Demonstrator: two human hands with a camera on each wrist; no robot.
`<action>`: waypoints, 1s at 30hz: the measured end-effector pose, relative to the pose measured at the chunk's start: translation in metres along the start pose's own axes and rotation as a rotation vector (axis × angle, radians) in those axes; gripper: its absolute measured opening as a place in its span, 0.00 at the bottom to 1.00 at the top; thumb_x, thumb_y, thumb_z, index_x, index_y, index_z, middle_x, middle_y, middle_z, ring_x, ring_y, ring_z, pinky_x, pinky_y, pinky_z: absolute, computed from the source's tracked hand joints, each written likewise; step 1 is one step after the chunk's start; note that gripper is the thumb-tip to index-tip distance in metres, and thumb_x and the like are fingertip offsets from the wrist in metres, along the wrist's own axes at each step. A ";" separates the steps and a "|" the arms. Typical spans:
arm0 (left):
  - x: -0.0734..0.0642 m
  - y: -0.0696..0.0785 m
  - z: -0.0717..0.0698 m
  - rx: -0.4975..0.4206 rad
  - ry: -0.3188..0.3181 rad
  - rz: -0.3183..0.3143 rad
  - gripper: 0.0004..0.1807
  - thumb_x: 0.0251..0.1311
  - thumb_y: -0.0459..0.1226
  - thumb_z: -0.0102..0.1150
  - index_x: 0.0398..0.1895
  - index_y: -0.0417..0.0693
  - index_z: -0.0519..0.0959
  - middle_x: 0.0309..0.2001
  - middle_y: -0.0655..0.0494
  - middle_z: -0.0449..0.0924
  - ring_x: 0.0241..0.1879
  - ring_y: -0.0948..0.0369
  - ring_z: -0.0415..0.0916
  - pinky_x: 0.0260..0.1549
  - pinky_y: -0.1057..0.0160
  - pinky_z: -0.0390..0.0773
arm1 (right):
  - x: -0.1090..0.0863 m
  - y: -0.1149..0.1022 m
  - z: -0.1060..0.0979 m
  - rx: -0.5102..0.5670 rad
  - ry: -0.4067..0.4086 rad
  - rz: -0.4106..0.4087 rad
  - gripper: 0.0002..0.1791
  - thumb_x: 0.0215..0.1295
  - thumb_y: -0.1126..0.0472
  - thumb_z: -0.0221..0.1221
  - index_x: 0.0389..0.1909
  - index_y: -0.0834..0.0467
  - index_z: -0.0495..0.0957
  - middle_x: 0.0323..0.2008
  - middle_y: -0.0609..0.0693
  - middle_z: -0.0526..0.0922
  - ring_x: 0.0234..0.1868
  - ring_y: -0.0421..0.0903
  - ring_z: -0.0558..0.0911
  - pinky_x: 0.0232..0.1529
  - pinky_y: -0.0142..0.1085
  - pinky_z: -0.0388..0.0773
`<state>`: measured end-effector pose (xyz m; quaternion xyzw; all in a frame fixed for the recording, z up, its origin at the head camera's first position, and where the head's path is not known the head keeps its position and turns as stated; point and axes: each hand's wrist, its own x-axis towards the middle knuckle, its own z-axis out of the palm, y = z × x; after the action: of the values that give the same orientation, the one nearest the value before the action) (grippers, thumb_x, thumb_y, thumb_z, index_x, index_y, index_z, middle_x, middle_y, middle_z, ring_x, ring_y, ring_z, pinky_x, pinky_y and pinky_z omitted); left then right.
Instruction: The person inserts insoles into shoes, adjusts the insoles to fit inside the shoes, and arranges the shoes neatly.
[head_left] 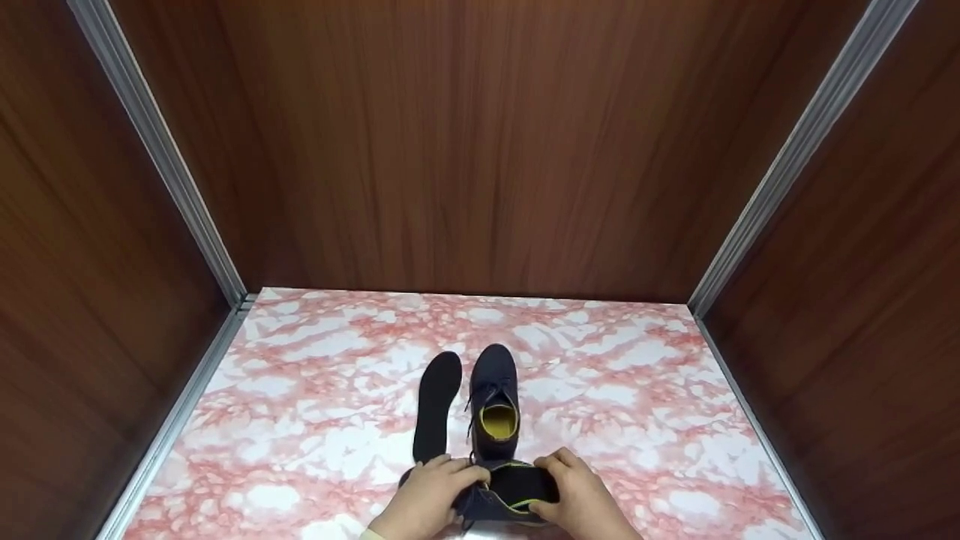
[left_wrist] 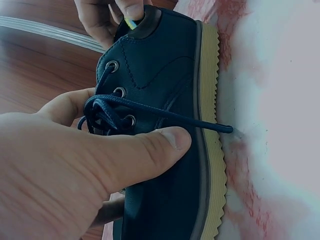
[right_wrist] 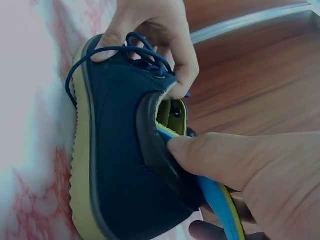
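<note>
Right wrist view: shoe, between both hands; left hand, fingers round its laced front; right hand, fingers pinching insole at opening. Shoe seemingly light, firm-soled; insole probably soft, bendy, best held beneath right thumb.

Tabletop with a red-and-white marbled pattern. On it lie a black insole and, just beside it, a dark blue lace-up shoe; nearer, a second shoe sits crosswise.

Booth-like enclosure: wood-grain panels, metal corner rails, pink-marbled surface
</note>
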<state>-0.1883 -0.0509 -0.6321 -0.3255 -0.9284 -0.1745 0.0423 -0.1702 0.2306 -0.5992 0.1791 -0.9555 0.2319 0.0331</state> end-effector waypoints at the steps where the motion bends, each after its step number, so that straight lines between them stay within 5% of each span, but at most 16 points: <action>1: 0.000 0.000 0.000 0.000 0.001 0.000 0.41 0.45 0.38 0.85 0.64 0.79 0.81 0.62 0.66 0.86 0.56 0.51 0.85 0.42 0.42 0.87 | 0.000 0.001 -0.001 -0.001 -0.018 0.009 0.34 0.50 0.51 0.85 0.56 0.58 0.86 0.47 0.45 0.82 0.45 0.46 0.85 0.48 0.47 0.87; 9: -0.001 0.000 0.002 0.012 0.048 0.024 0.40 0.45 0.35 0.83 0.62 0.78 0.82 0.60 0.69 0.87 0.54 0.55 0.85 0.39 0.46 0.86 | -0.003 0.002 -0.013 -0.062 -0.029 -0.033 0.37 0.41 0.56 0.86 0.55 0.62 0.86 0.46 0.46 0.85 0.46 0.46 0.85 0.53 0.46 0.87; 17: 0.000 0.000 0.001 0.008 0.028 0.009 0.43 0.43 0.37 0.85 0.64 0.79 0.81 0.63 0.67 0.86 0.57 0.53 0.85 0.42 0.43 0.87 | 0.000 -0.001 -0.017 -0.023 0.000 -0.108 0.23 0.50 0.61 0.82 0.48 0.56 0.86 0.44 0.41 0.85 0.45 0.42 0.83 0.50 0.43 0.86; 30: -0.001 0.001 0.001 0.020 0.023 -0.002 0.41 0.45 0.38 0.85 0.64 0.79 0.81 0.63 0.66 0.86 0.56 0.51 0.86 0.41 0.43 0.87 | 0.001 0.003 -0.009 -0.009 0.048 -0.166 0.18 0.60 0.59 0.79 0.48 0.56 0.85 0.43 0.43 0.84 0.45 0.42 0.82 0.49 0.42 0.86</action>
<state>-0.1872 -0.0502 -0.6329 -0.3219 -0.9298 -0.1692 0.0562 -0.1723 0.2363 -0.5926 0.2519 -0.9373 0.2285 0.0759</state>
